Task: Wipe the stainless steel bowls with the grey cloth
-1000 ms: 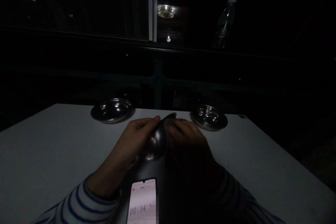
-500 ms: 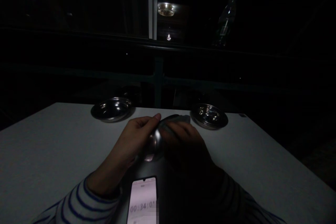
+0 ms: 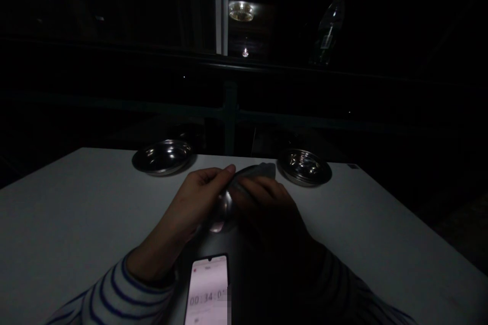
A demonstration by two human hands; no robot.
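Note:
A shiny metal bowl [image 3: 221,213] is tilted between my hands above the table, its underside partly facing me. My left hand [image 3: 198,198] is closed on its left rim, thumb on top. Pressed to the bowl's upper right side is a greyish cloth [image 3: 267,169], held under the bent fingers of my right hand [image 3: 269,208]. Deep shadow covers most of that hand, and the two hands hide much of the bowl.
A lit phone [image 3: 208,284] showing a timer lies close in front of me. At the far edge of the white table [image 3: 95,213] stand a metal dish [image 3: 162,158] on the left and stacked metal dishes [image 3: 305,167] on the right. Beyond is a plastic bottle [image 3: 331,28].
My right hand and the cloth have shifted very slightly on the bowl. My left hand keeps its hold, and the view has tipped a little.

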